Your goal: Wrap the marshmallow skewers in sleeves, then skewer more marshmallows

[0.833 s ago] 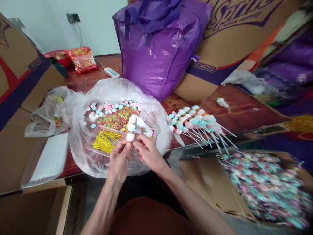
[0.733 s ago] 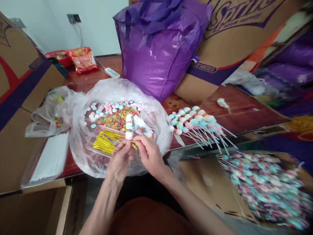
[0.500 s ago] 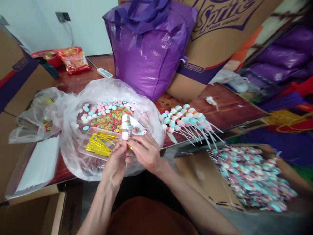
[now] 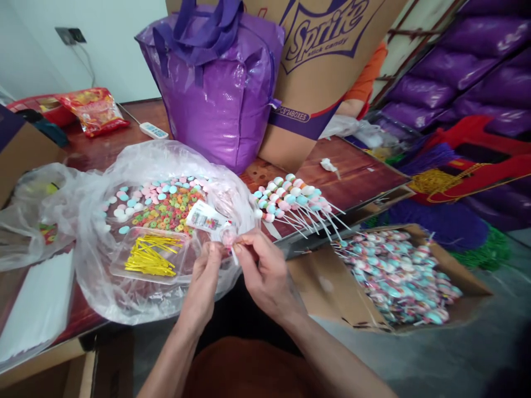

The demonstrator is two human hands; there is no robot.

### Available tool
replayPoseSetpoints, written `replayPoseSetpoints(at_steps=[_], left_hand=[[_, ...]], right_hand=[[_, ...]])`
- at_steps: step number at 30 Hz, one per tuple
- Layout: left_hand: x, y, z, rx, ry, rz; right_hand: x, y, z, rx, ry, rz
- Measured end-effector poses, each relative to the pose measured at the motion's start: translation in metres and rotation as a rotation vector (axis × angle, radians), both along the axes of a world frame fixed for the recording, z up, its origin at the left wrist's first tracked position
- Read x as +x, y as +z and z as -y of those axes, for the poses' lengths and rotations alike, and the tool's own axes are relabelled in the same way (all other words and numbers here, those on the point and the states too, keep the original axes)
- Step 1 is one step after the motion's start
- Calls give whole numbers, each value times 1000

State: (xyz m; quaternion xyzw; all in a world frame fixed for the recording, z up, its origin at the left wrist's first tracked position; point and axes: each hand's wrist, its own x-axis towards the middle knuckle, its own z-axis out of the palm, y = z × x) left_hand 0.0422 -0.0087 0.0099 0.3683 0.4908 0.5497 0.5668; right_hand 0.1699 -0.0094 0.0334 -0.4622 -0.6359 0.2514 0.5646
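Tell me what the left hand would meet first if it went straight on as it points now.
Beyond the held candy stick, the left hand would probably meet the white printed packet; depth is unclear, so it might pass above it.

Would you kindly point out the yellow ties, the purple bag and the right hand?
Yellow ties [image 4: 150, 258]: head view, middle of the pile.
Purple bag [image 4: 215, 110]: head view, middle of its front.
Right hand [image 4: 267, 272]: head view, back of the hand.
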Motion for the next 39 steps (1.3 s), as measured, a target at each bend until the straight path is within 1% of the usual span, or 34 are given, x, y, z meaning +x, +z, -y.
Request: replayPoseSetpoints(at_steps=[2,3,4,6,7,8,9,10,12,14,15,16,17,19,20,21,22,23,24,25,27,28,29,31,32,33,35,36,37,39], left_hand=[[7,-2,-2,-59,-135,93],[11,-3,-3,-65,-182,109],[15,-5,-4,-63,-199,98],[23,-8,-8,-37,-219,-23],[26,-10,-10,4,-244,-127],[29,-13,-13,68,-272,-245],[30,-15,-18,146,-286,-365],[30,-18,-24,225,-282,-485],[26,-24,-42,342,-161,-727],[20,-32,-62,306,-21,-1020],[17,-36,-72,278,14,-1138],[14,-40,-80,235,7,-1232],[12,-44,-87,196,12,-1299],[8,-52,-94,157,26,-1361],[6,-56,-96,165,46,-1358],[5,-59,-96,190,73,-1335],[4,-61,-96,223,102,-1296],[4,-62,-95,255,133,-1237],[3,-62,-94,281,165,-1162],[4,-61,-91,291,191,-1076],[6,-54,-84,291,204,-882],[9,-49,-80,287,213,-804],[11,-44,-74,279,232,-744],[16,-32,-63,281,233,-659],[18,-27,-56,292,222,-625],[20,-23,-50,307,197,-599],[20,-19,-39,336,171,-547],[20,-18,-34,332,188,-512],[19,-18,-28,312,232,-468],[17,-19,-19,214,298,-336]], right_hand=[[6,-4,5,-70,1,-89],[8,-8,9,-144,16,-153],[11,-12,13,-233,40,-217],[16,-24,25,-398,72,-309],[20,-30,31,-447,58,-335],[25,-37,38,-469,14,-350],[31,-45,45,-471,-63,-358],[41,-53,51,-456,-170,-364],[69,-71,59,-411,-456,-376],[114,-87,62,-380,-776,-377],[140,-92,62,-376,-933,-354],[168,-96,60,-371,-1024,-340],[195,-99,58,-369,-1083,-332],[242,-101,52,-380,-1166,-309],[258,-102,49,-387,-1192,-296],[268,-103,45,-395,-1207,-282],[272,-105,40,-403,-1212,-269],[268,-107,36,-410,-1206,-258],[258,-109,32,-415,-1193,-251],[243,-110,29,-408,-1168,-239],[198,-106,25,-350,-1071,-202],[172,-101,23,-271,-970,-153],[146,-94,22,-196,-831,-109],[95,-77,16,-112,-498,-34],[72,-68,11,-114,-385,-45],[53,-62,5,-144,-308,-75],[24,-53,-10,-252,-185,-212],[15,-51,-16,-305,-139,-297],[8,-50,-22,-342,-110,-374],[2,-48,-30,-363,-97,-468]])
